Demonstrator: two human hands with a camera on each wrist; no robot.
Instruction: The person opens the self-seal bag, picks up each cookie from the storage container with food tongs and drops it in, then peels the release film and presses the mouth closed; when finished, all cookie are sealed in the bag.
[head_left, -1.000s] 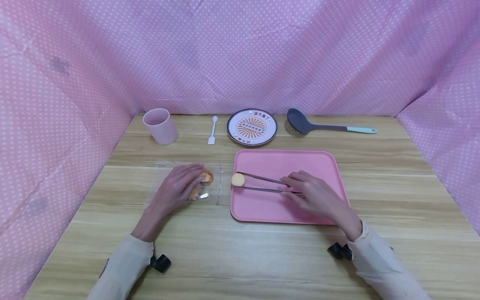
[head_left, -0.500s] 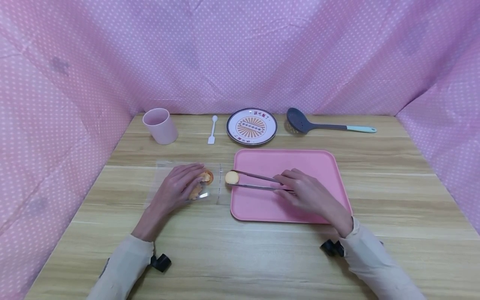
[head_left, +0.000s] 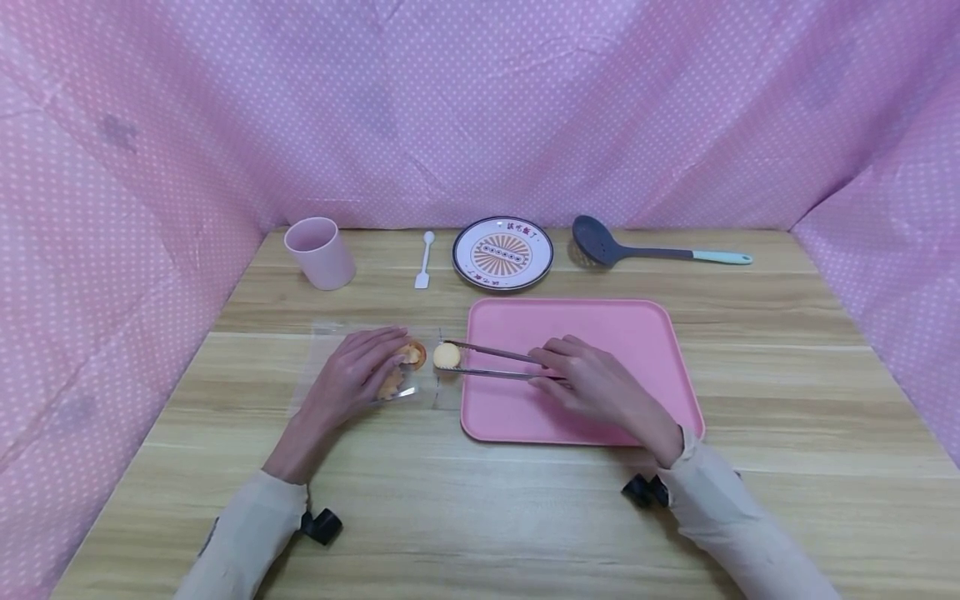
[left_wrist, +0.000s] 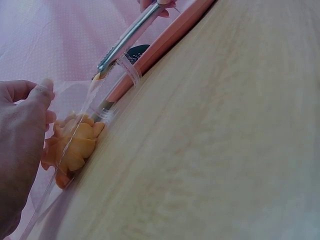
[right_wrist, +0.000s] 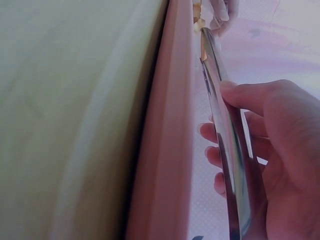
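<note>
My left hand (head_left: 354,373) pinches the upper film of a clear plastic bag (left_wrist: 70,100), lifting it, as the left wrist view shows. Several orange-brown cookies (left_wrist: 75,145) lie inside, partly hidden by that hand in the head view. With my right hand (head_left: 592,379) I grip metal tongs (head_left: 491,374), thumb on one arm and fingers on the other. A round pale cookie (head_left: 447,357) sits between the tong tips, at the bag's mouth. The tongs reach out over the left rim of a pink tray (head_left: 577,421).
Along the back stand a pink cup (head_left: 322,254), a small white spoon (head_left: 425,260), a patterned plate (head_left: 503,253) and a dark slotted ladle (head_left: 600,242) with a mint handle tip. A pink dotted curtain (head_left: 480,108) hangs behind the wooden table (head_left: 480,517).
My right hand has moved left with the tongs and cookie, from the tray's left rim to the bag's mouth. The left hand has stayed in place.
</note>
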